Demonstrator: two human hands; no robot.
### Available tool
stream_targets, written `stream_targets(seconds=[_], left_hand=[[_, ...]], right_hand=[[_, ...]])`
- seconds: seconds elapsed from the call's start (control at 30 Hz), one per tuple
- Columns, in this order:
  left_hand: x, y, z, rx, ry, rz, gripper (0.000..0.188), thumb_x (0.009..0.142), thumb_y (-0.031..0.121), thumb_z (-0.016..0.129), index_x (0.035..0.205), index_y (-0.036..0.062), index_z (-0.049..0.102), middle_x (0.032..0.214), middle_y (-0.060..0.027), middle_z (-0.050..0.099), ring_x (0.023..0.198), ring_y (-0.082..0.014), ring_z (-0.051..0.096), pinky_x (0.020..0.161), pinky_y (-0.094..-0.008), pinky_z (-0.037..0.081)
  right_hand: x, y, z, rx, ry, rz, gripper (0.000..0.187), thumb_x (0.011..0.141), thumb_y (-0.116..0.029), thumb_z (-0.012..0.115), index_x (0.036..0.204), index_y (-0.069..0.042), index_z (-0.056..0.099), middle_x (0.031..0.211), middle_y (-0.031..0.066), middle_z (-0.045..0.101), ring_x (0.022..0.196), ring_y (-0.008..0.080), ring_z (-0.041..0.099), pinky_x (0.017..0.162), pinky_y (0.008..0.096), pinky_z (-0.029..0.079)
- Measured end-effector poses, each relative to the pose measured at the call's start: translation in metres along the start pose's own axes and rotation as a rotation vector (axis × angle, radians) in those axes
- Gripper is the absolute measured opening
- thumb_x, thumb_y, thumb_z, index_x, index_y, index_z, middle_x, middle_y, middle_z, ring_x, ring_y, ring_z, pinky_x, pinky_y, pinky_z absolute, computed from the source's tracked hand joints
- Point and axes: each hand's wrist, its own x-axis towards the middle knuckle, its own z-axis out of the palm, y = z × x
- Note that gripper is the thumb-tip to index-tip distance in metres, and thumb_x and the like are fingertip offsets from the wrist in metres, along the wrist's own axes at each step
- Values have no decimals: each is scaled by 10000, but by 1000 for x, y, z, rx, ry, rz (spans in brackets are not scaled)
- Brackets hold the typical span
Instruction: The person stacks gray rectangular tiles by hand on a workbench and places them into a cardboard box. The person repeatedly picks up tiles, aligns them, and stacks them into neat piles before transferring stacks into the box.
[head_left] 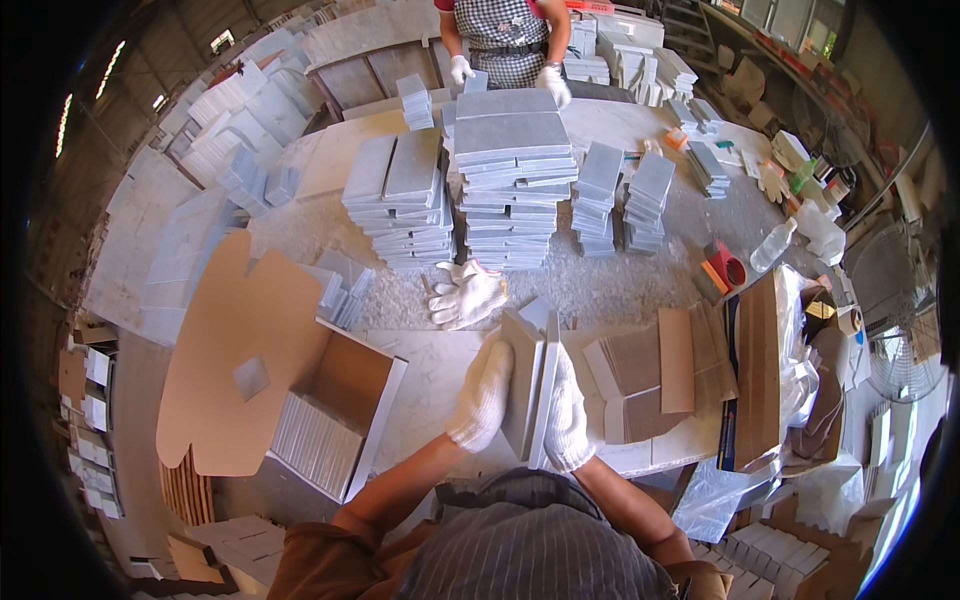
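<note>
My left hand (482, 398) and my right hand (568, 412), both in white knit gloves, press from either side on grey stone tiles (522, 385). The tiles stand on edge between my palms, close to my body, with a narrow gap showing between them at the top. To the left sits an open cardboard box (380, 425) with a row of tiles (315, 445) packed on edge in it. Its large brown flap (235, 345) is folded back. Beyond my hands lies a loose pair of white gloves (467, 296), below tall tile stacks (513, 135).
Flattened brown cardboard pieces (640, 385) lie to my right, beside a long open carton (755, 365). A red tape dispenser (725, 265) and a clear bottle (773, 246) are farther right. Across the table stands a person in a checkered apron (502, 30), gloved hands near the stacks.
</note>
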Motion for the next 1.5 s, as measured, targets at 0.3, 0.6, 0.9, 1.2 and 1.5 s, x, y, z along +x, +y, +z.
stream_targets(seconds=[0.3, 0.6, 0.9, 1.2, 1.5], left_hand=[[-23, 16, 13, 155, 10, 57, 490, 926, 266, 714, 1330, 37, 558, 1182, -112, 656, 1056, -217, 660, 919, -346, 526], [-49, -25, 16, 810, 77, 375, 541, 961, 239, 645, 1443, 37, 504, 1334, -183, 543, 1139, -287, 601, 908, -368, 521], [-40, -38, 27, 900, 330, 811, 401, 977, 120, 627, 1336, -42, 555, 1116, -224, 670, 1019, -354, 685, 886, -400, 567], [-67, -50, -7, 990, -37, 646, 598, 1028, 369, 462, 1413, -89, 469, 1470, -290, 446, 1273, -429, 468, 1081, -502, 395], [-61, -31, -4, 66, -425, -44, 1355, 761, 730, 754, 1610, -65, 59, 1611, -221, 303, 1502, -315, 288, 1230, -417, 222]], right_hand=[[-26, 16, -5, -381, -67, 53, 789, 1050, -529, 422, 1608, -6, 228, 1527, 192, 449, 1343, 295, 529, 1125, 396, 398], [-48, 33, -13, -545, -100, 75, 627, 1084, -346, 400, 1603, -17, 277, 1555, 202, 431, 1340, 303, 546, 1114, 366, 413], [-63, 39, -2, -464, -66, -177, 530, 1074, -113, 380, 1587, -3, 300, 1588, 129, 421, 1399, 228, 488, 1152, 314, 382], [-109, 136, -33, -1142, -108, -264, 494, 1075, -102, 438, 1557, -43, 347, 1482, 105, 510, 1324, 224, 539, 1109, 334, 435], [-91, 97, -33, -328, 12, 207, 486, 1126, -249, 358, 1570, -53, 346, 1512, 136, 481, 1348, 260, 521, 1125, 402, 435]])
